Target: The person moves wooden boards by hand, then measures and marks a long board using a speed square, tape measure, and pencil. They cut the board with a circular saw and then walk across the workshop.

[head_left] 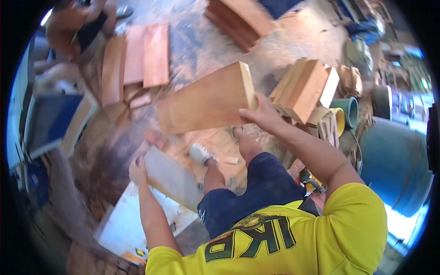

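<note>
A broad wooden board [206, 101] is raised above the floor, its right end in my right hand [261, 113]. The fingers of that hand are wrapped round the board's lower right corner. My left hand [138, 170] is lower and to the left, beside a grey flat panel [167, 176] and a white board [137, 224]. Its fingers are bent at the grey panel's upper left end, and what they hold, if anything, is too blurred to tell.
Stacked boards [305, 89] stand to the right, near a green bucket [349, 112] and a large blue barrel [396, 160]. More boards [156, 55] lie at the upper left, near another person [68, 27]. A wood stack [238, 23] sits at the top. A power tool [312, 181] is beside my leg.
</note>
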A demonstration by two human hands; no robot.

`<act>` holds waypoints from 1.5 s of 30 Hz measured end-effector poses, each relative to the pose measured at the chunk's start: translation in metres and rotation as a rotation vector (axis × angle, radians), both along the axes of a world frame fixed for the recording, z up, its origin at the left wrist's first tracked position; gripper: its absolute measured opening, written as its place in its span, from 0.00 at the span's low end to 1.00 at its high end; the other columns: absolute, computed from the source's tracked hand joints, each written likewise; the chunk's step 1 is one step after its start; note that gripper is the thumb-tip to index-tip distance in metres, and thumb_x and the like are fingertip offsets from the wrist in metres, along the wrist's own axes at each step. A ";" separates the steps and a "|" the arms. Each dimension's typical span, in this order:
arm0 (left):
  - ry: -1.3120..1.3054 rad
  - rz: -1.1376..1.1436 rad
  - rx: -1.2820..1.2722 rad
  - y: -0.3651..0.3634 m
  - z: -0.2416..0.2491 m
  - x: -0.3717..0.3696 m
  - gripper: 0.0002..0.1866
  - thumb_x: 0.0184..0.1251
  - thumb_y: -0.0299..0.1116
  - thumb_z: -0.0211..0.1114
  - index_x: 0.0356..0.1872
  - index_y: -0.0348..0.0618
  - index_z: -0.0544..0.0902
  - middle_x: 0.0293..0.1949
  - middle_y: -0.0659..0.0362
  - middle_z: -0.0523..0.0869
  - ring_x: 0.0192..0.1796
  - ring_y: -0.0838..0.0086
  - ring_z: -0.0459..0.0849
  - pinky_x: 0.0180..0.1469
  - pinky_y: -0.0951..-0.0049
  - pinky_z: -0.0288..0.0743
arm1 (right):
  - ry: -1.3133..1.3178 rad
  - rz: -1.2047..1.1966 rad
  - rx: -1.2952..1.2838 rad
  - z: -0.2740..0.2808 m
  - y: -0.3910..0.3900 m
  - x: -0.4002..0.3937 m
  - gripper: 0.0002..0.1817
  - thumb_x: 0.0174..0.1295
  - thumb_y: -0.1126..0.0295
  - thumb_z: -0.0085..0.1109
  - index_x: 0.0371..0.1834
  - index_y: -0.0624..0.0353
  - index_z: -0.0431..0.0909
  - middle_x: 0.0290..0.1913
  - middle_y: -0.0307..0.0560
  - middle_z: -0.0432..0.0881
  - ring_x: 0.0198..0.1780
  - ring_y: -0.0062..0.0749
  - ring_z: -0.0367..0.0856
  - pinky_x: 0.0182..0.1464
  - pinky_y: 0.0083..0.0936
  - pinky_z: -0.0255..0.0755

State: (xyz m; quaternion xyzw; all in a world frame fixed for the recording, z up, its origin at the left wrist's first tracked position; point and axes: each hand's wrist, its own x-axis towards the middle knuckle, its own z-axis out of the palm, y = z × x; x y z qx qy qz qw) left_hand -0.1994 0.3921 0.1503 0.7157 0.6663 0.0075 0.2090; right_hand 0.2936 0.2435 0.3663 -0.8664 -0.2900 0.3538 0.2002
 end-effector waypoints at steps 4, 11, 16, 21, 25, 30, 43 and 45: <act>0.095 -0.172 -0.002 -0.007 0.009 0.000 0.24 0.61 0.52 0.63 0.51 0.45 0.80 0.49 0.50 0.83 0.53 0.56 0.79 0.57 0.59 0.70 | -0.158 -0.024 0.090 0.145 -0.081 0.095 0.40 0.47 0.53 0.69 0.57 0.72 0.68 0.50 0.60 0.76 0.52 0.41 0.77 0.53 0.31 0.70; -0.212 -0.361 -0.308 -0.088 0.025 0.123 0.24 0.62 0.47 0.63 0.50 0.36 0.79 0.47 0.43 0.82 0.52 0.50 0.79 0.56 0.57 0.71 | -0.671 0.040 0.127 0.252 -0.187 0.283 0.33 0.46 0.58 0.68 0.55 0.63 0.72 0.44 0.57 0.81 0.44 0.44 0.82 0.47 0.34 0.73; -0.365 -0.691 -0.405 -0.151 0.011 0.266 0.22 0.61 0.38 0.62 0.54 0.38 0.78 0.52 0.43 0.79 0.57 0.51 0.76 0.57 0.58 0.71 | -1.083 0.140 0.224 0.204 -0.255 0.352 0.28 0.52 0.61 0.64 0.57 0.53 0.70 0.43 0.54 0.80 0.44 0.52 0.80 0.46 0.41 0.75; -0.440 -0.717 -0.401 -0.215 0.031 0.403 0.20 0.63 0.38 0.61 0.55 0.42 0.78 0.55 0.47 0.79 0.61 0.54 0.73 0.62 0.61 0.66 | -1.035 0.095 0.217 0.032 -0.345 0.393 0.32 0.47 0.74 0.62 0.60 0.59 0.67 0.52 0.56 0.74 0.52 0.54 0.73 0.53 0.42 0.71; -0.299 -0.783 -0.468 -0.243 0.095 0.461 0.21 0.64 0.42 0.61 0.55 0.41 0.78 0.54 0.47 0.80 0.59 0.54 0.75 0.62 0.61 0.66 | -0.926 0.066 0.117 -0.065 -0.380 0.360 0.28 0.45 0.77 0.59 0.55 0.53 0.71 0.53 0.50 0.72 0.56 0.47 0.70 0.58 0.39 0.67; -0.239 -0.643 -0.523 -0.245 0.096 0.444 0.23 0.64 0.47 0.61 0.54 0.42 0.78 0.53 0.46 0.80 0.57 0.54 0.76 0.60 0.59 0.68 | -0.880 -0.042 0.040 -0.108 -0.392 0.331 0.29 0.47 0.77 0.60 0.57 0.50 0.70 0.53 0.47 0.71 0.58 0.45 0.69 0.60 0.40 0.65; 0.028 -0.769 -0.488 -0.253 0.107 0.419 0.22 0.63 0.49 0.60 0.51 0.44 0.82 0.51 0.47 0.83 0.56 0.54 0.78 0.58 0.60 0.70 | 0.129 0.317 -0.026 -0.123 -0.347 0.216 0.21 0.56 0.56 0.63 0.47 0.58 0.79 0.38 0.52 0.83 0.40 0.46 0.82 0.46 0.38 0.75; -0.323 -0.552 -0.613 -0.255 0.136 0.419 0.22 0.62 0.48 0.61 0.49 0.42 0.83 0.47 0.48 0.85 0.53 0.58 0.81 0.55 0.60 0.72 | 0.099 0.382 0.065 -0.106 -0.320 0.205 0.22 0.56 0.56 0.63 0.48 0.58 0.79 0.37 0.52 0.83 0.39 0.45 0.82 0.46 0.37 0.76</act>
